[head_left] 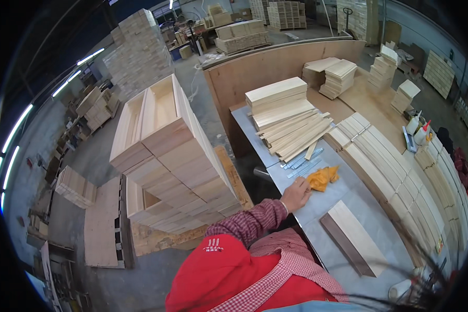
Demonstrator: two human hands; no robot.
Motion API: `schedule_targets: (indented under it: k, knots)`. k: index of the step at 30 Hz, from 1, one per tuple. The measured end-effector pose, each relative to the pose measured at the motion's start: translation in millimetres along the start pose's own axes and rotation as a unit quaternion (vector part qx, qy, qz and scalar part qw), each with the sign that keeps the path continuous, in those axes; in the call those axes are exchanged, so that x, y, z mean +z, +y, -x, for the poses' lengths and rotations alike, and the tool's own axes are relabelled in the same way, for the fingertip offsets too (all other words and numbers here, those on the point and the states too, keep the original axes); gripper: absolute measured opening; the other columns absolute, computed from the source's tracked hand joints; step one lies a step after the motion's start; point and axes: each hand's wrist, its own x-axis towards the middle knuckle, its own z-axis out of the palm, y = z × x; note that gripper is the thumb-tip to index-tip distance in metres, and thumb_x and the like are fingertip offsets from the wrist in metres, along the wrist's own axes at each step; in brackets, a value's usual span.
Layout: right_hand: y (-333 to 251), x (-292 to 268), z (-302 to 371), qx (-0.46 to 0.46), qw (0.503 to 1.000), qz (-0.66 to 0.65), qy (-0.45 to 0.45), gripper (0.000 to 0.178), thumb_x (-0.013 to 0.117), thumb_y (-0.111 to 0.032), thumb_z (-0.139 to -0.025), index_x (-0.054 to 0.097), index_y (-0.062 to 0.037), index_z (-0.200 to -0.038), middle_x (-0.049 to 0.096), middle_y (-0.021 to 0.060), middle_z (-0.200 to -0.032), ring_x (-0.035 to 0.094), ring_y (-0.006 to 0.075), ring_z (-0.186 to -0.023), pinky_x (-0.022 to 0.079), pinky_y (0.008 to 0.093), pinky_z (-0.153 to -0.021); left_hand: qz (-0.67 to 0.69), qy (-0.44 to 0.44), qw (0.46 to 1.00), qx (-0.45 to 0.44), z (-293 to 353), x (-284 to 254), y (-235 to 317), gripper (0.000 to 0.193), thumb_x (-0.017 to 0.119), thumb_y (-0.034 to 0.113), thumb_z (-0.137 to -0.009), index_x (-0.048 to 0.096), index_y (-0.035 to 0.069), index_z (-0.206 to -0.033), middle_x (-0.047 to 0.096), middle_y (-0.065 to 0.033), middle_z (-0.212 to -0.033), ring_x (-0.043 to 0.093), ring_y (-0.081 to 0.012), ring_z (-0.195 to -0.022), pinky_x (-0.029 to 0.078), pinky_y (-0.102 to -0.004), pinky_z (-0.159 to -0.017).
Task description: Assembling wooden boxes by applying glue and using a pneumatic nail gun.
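My left hand (295, 195) reaches over the grey tabletop (343, 190), its fingers closed at the near edge of a crumpled orange cloth (323, 178). Just beyond the cloth lie several thin bluish strips (302, 162). Behind them is a fanned pile of narrow wooden slats (294, 132), with a neat stack of pale boards (277, 93) at its back. Nearer to me, a single long wooden block or box (352, 239) rests on the table, pale on top and darker along its side. My right hand is out of view.
Stacked open wooden boxes (184, 161) stand left of the table on a wooden base (161, 242). Strapped bundles of boards (382, 166) line the table's right. Glue bottles (420, 134) stand farther right. A plywood panel (275, 65) rises behind the table.
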Motion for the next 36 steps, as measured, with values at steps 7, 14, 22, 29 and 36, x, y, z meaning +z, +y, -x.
schedule_targets:
  k: [7,14,22,29,36]
  knots:
    - [-198,-49,-6,-0.004,0.996,-0.085,-0.020,0.050,0.062,-0.028,-0.080,0.053,0.0059,-0.117,0.060,0.0197,-0.107,0.057,0.0304,-0.095,0.045,0.0339,-0.085,0.229,-0.123,0.960,-0.099,41,-3,21,0.041,0.056,0.005,-0.078,0.052,0.004,-0.119,0.054,-0.0102,-0.114,0.055,-0.0221,-0.096,0.046,-0.0301,-0.086]
    - [-113,153,1,-0.095,0.901,-0.405,-0.125,0.040,0.065,-0.022,-0.078,0.058,0.0033,-0.108,0.063,0.0151,-0.096,0.055,0.0238,-0.080,0.044,0.0302,-0.075,0.317,-0.180,0.927,-0.092,49,22,28,0.052,0.057,0.004,-0.077,0.046,0.004,-0.128,0.053,-0.0113,-0.119,0.054,-0.0233,-0.106,0.044,-0.0301,-0.094]
    - [-89,167,2,-0.077,0.872,-0.449,-0.179,0.030,0.062,-0.019,-0.081,0.058,0.0037,-0.100,0.060,0.0106,-0.087,0.051,0.0178,-0.073,0.042,0.0275,-0.068,0.373,-0.184,0.907,-0.064,41,12,48,0.046,0.060,0.006,-0.079,0.051,0.002,-0.123,0.054,-0.0098,-0.111,0.054,-0.0193,-0.096,0.045,-0.0263,-0.086]
    - [-146,98,8,-0.054,0.934,-0.330,-0.129,0.025,0.058,-0.020,-0.086,0.056,0.0028,-0.076,0.051,0.0059,-0.064,0.040,0.0154,-0.059,0.039,0.0297,-0.058,0.301,-0.159,0.937,-0.079,-5,-8,62,0.021,0.064,0.014,-0.082,0.064,0.002,-0.100,0.056,-0.0030,-0.080,0.050,-0.0128,-0.068,0.043,-0.0229,-0.065]
    - [-158,133,-6,0.033,0.915,-0.284,-0.284,0.042,0.050,-0.033,-0.092,0.056,0.0041,-0.074,0.052,0.0032,-0.065,0.043,0.0126,-0.059,0.039,0.0261,-0.056,0.289,-0.253,0.882,-0.272,3,25,11,0.024,0.053,0.022,-0.091,0.066,0.002,-0.095,0.059,-0.0021,-0.076,0.051,-0.0124,-0.068,0.046,-0.0234,-0.065]
